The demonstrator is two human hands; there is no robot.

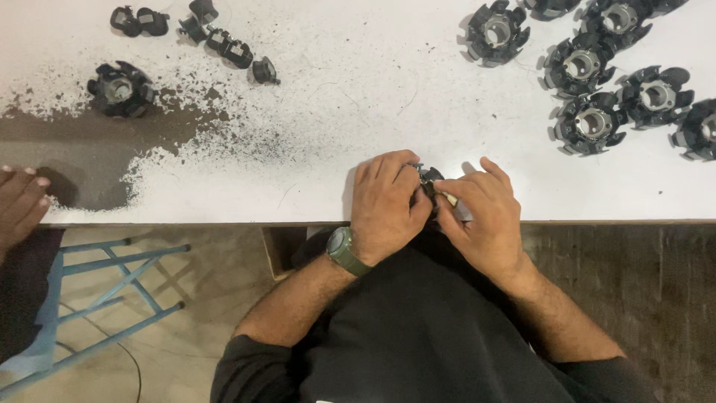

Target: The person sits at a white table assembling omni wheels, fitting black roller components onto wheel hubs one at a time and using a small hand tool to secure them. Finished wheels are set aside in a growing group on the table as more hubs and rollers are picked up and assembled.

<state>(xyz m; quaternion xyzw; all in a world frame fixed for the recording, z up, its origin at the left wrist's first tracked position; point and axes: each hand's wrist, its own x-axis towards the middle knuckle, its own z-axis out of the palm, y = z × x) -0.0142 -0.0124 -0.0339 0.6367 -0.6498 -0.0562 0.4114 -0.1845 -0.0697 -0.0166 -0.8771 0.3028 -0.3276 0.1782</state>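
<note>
Black part [429, 179] between both hands

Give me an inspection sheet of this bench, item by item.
Surface: white table, paint worn and speckled dark at left.
Job's things: small black part pinched between both hands at the table edge.
Clutter: finished black round parts grouped top right; one round part and small black pieces top left.
Grippers: left hand, with a wristwatch, and right hand closed on the part.
Cables: nothing seen.
Surroundings: blue stool frame; another person's hand at left edge.
</note>
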